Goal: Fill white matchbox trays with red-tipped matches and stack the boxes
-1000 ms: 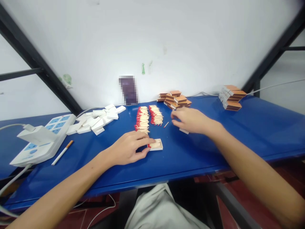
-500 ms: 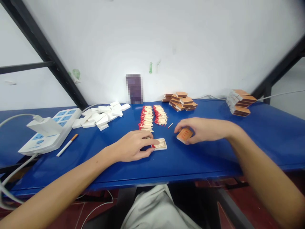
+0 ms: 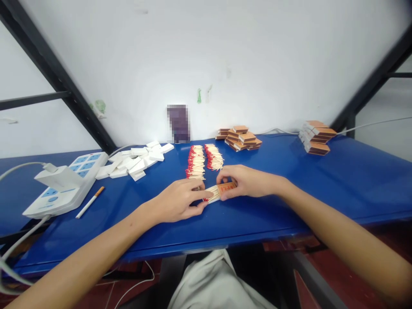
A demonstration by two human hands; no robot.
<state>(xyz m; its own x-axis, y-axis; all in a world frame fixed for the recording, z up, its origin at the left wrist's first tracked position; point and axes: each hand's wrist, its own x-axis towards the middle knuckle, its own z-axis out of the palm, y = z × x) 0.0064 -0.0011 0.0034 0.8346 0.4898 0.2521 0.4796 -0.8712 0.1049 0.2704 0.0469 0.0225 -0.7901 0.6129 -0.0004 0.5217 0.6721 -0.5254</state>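
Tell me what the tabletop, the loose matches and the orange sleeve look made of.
Tabletop: glossy blue, probably painted metal or laminate; it shows soft reflections. Matches: pale wooden sticks, matte red heads. Sleeve in the right hand, at the left hand's tray: thin printed cardboard, orange, matte, likely.

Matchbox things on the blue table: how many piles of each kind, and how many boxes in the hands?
Red-tipped match piles: 2
Orange sleeve piles: 2
White tray piles: 1
Held box in the hands: 1
Total: 6
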